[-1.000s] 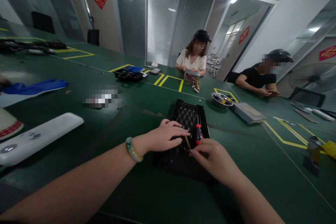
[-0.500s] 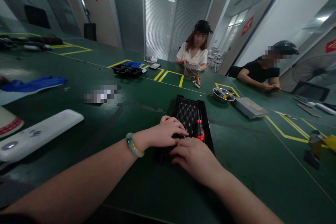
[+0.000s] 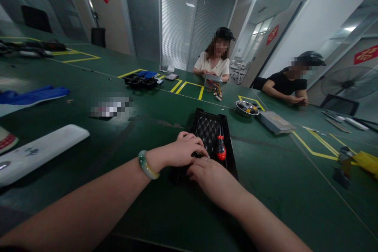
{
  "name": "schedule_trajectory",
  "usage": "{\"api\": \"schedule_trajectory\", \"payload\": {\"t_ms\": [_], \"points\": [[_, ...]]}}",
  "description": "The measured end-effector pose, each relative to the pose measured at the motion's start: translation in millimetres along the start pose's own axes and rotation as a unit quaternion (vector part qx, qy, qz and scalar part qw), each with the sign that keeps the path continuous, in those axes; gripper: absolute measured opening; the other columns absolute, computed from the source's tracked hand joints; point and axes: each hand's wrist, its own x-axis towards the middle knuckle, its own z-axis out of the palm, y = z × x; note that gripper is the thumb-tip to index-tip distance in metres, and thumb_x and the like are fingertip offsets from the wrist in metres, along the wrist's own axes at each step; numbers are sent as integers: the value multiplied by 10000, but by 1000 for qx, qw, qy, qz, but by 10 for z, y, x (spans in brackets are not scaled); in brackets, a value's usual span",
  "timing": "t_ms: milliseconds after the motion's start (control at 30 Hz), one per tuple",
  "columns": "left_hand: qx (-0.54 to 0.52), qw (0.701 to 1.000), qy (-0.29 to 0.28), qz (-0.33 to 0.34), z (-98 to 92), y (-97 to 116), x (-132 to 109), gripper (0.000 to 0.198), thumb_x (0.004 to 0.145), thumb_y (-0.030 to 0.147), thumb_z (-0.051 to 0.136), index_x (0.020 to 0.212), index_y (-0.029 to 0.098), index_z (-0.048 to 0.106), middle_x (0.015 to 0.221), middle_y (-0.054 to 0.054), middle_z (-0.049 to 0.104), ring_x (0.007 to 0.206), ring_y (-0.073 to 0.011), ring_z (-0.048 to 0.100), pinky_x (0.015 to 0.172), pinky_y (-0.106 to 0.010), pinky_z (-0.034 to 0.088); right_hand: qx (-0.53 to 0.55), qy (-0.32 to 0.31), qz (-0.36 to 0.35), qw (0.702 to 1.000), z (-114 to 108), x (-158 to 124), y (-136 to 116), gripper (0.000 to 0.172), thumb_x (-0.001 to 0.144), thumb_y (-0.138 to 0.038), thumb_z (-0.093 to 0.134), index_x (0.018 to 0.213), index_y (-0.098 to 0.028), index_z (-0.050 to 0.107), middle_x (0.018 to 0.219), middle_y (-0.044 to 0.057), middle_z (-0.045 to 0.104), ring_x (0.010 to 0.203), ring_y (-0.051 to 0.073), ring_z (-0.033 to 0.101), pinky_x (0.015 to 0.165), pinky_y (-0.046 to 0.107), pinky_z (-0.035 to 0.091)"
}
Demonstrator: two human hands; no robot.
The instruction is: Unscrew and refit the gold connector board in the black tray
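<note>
A bangle (image 3: 147, 164) is being worn on the left wrist. The left hand (image 3: 189, 145) and the right hand (image 3: 208, 177) are being held close together over the near end of a black tray (image 3: 208, 134), their fingers curled narrowly around a small dark part (image 3: 197, 154); whether it is being gripped cannot be told. The tray is being left flat on the green table (image 3: 141, 204), its long axis pointing away from the person. A screwdriver (image 3: 221, 148) is being rested in the tray just beside the hands, its red handle near and its shaft pointing away along that axis. Farther off, a steel bowl (image 3: 246, 108) and a grey case (image 3: 276, 122) are being left on the table, while a grey box (image 3: 212, 78) with wires is being handled by a seated person (image 3: 214, 57).
</note>
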Motion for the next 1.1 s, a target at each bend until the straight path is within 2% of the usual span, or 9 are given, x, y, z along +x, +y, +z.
{"api": "schedule_trajectory", "payload": {"t_ms": [100,233,367,467,633,833,900,1100], "points": [[-16,1000,6,-8,10,11,3,292,846,170,593,1061,327,712,1176,6,649,1158,-240,492,1007,-428,199,10,5,-15,1000,-7,-3,9,168,938,-79,578,1016,-162,700,1063,57,696,998,203,642,955,340,488],[-57,997,40,-13,12,23,-15,216,874,181,598,1019,299,706,1063,28,697,1092,-205,552,1017,-414,199,32,24,-24,999,5,-16,35,176,935,-83,591,1030,-180,704,1055,43,690,1052,191,623,1019,328,453],[-94,993,77,-9,-14,35,-38,160,909,245,609,1051,273,676,1067,35,699,1042,-182,600,1021,-398,217,42,20,4,999,39,-13,43,176,868,-168,724,1044,-172,715,1057,54,695,1106,222,605,1024,339,466],[-109,988,110,-13,-31,49,-38,179,887,256,649,1066,258,654,1092,27,683,1048,-185,602,1005,-385,255,14,16,25,999,66,-5,36,177,870,-216,729,1041,-166,724,1041,67,696,1082,251,612,1013,396,480],[-118,981,154,-34,-4,44,-14,221,848,261,696,1060,237,637,1091,6,662,1036,-194,595,974,-369,323,5,7,7,1000,84,-18,42,127,920,-140,642,1020,-173,714,1014,44,701,1014,227,630,983,390,490],[-124,978,158,-51,1,49,-19,210,847,267,694,1050,244,645,1079,16,656,1008,-194,594,977,-383,344,20,33,8,999,79,-60,21,181,922,-80,608,1015,-201,705,1014,19,690,988,202,618,942,346,481],[-126,977,164,-58,-14,68,-29,198,857,284,680,1048,245,651,1079,9,654,1003,-202,592,967,-386,361,25,49,35,998,60,-81,21,188,914,-82,620,1010,-215,710,1011,10,693,977,204,621,927,347,481],[-161,960,211,-87,-2,71,-31,194,875,305,643,1056,235,649,1068,-20,635,978,-208,586,876,-345,444,-13,122,193,973,-54,-207,172,218,893,-66,610,970,-236,723,978,25,688,957,233,626,927,408,465]]}}
